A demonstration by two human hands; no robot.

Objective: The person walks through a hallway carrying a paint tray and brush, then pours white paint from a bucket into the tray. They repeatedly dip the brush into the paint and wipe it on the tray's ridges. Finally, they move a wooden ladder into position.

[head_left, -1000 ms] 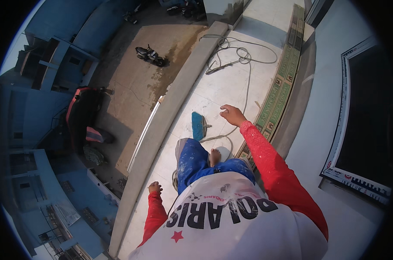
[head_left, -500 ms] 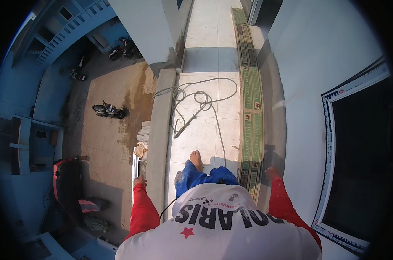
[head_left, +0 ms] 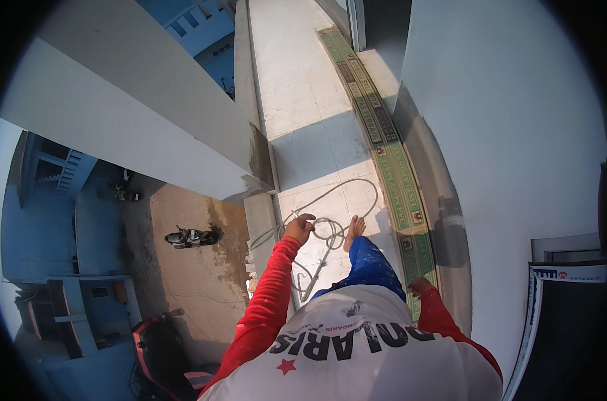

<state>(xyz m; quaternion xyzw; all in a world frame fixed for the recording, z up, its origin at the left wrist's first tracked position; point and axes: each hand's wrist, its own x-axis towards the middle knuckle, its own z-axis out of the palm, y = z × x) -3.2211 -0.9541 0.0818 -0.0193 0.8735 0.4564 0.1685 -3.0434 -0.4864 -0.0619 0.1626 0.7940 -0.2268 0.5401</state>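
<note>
My left hand [head_left: 300, 228] is stretched out in front of me over the tiled walkway, above the coiled hose [head_left: 328, 228]. Its fingers are loosely curled, with a gap to the thumb and nothing visible in them. Low at my right side hangs my right hand [head_left: 420, 287], near the strip of green printed cardboard [head_left: 398, 184]. Its fingers are partly bent and I see nothing in them. The grey hose or cable lies in loops on the pale tiles [head_left: 303, 100]. My bare foot [head_left: 354, 230] is beside it.
A thick pillar [head_left: 150, 127] stands ahead on the left by the low ledge [head_left: 260, 214]. Beyond the ledge is a lower yard with a motorcycle [head_left: 192, 237]. On the right runs a white wall [head_left: 497, 134] with a dark window [head_left: 571, 334]; a doorway [head_left: 384, 27] opens farther ahead.
I have stepped forward, bringing the hose loops and pillar closer. My left hand has moved from beside a pale metal strip at the ledge to out over the hose. My right hand still hangs low.
</note>
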